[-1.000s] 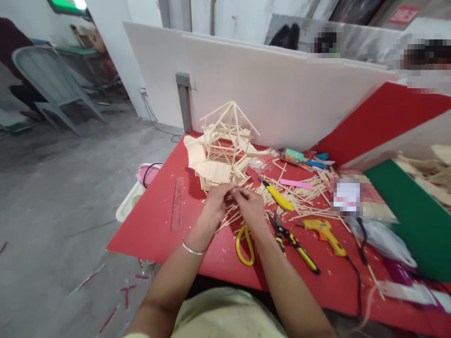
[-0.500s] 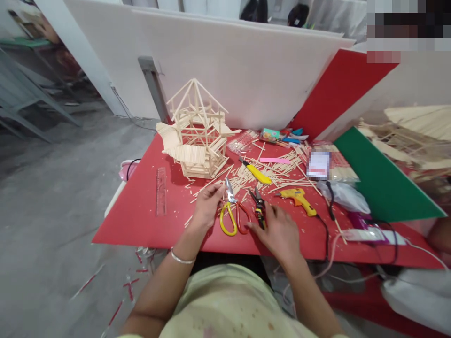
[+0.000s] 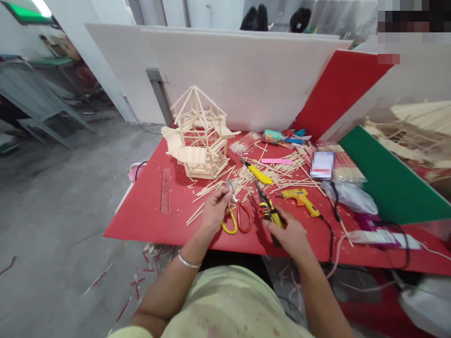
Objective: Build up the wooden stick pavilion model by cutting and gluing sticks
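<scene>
Apparently tool-handling step: right hand (image 3: pixel 291 233) curled round yellow-black pliers (image 3: pixel 267 210), near side, right of scissors (image 3: pixel 234 199). Left hand (image 3: pixel 213 212) pinched nearly closed; cannot tell on what. Stick-built pavilion model (image 3: pixel 195 156) far left. Next move likely calls for secure handle grip.

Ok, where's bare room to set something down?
Two mostly bare patches on the red table: one between the ruler and the left edge, one between the ruler and the near edge. The middle is crowded: loose sticks, yellow knife, scissors, left hand, and right hand on a black-and-yellow tool.
</scene>
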{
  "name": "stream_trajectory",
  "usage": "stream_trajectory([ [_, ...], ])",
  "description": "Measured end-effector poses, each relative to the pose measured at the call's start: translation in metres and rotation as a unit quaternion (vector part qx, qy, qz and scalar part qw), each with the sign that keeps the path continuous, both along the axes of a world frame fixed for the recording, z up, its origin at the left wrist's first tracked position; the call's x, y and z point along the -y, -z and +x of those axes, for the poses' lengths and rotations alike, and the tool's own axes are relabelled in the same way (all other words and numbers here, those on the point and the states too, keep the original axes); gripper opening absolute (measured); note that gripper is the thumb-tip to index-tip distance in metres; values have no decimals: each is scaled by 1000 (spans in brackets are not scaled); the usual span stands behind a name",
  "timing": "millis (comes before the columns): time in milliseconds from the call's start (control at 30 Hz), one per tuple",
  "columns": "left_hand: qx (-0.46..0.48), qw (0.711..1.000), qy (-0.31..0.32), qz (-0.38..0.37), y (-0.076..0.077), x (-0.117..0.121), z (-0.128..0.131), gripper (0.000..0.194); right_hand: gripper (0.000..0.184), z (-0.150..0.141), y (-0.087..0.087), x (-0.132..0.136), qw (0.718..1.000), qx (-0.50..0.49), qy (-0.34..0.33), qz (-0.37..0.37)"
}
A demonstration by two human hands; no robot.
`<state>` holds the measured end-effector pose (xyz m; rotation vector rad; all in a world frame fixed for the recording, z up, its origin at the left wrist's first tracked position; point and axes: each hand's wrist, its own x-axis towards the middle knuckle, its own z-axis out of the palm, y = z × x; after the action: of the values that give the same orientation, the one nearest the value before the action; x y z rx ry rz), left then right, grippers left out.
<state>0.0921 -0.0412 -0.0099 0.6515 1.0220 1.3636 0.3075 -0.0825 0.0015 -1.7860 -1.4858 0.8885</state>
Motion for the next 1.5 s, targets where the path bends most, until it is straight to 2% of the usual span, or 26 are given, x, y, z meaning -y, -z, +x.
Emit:
stream_trajectory([
  [33,-1,1000,-7,2,-2,1,1,37,54,-6,-8,0,994,-104,-16,-14],
  [100,-11,999,-28,11,-8,3,0,35,65,-22,-22,2,959,-270,-72,-53],
  [167,-34,997,-58,26,-14,5,-3,31,68,-39,-31,4,924,-339,-147,-96],
  [233,-63,993,-92,44,-18,6,-9,27,59,-52,-31,6,908,-355,-188,-121],
  [333,-97,987,-117,57,-17,7,-19,25,54,-61,-19,9,929,-311,-171,-106],
  [433,-114,986,-110,54,-12,8,-20,23,65,-62,-8,9,969,-188,-158,-29],
  [500,-127,986,-89,54,-9,9,-16,21,69,-61,-3,8,982,-92,-161,31],
  [633,-158,981,-69,91,-8,11,-7,17,72,-61,6,8,982,91,-139,93],
  [733,-169,977,-71,106,-11,12,-6,16,71,-64,10,8,971,165,-134,110],
  [867,-201,970,-75,117,-8,13,-9,14,70,-68,11,8,960,204,-140,133],
  [1067,-286,939,-82,169,1,12,-12,18,65,-73,11,8,954,224,-140,143],
  [1200,-323,924,-79,186,0,14,-12,18,65,-74,15,10,956,217,-136,144],
  [1500,-329,920,-87,194,-5,24,-4,21,68,-75,17,13,962,184,-145,139],
])
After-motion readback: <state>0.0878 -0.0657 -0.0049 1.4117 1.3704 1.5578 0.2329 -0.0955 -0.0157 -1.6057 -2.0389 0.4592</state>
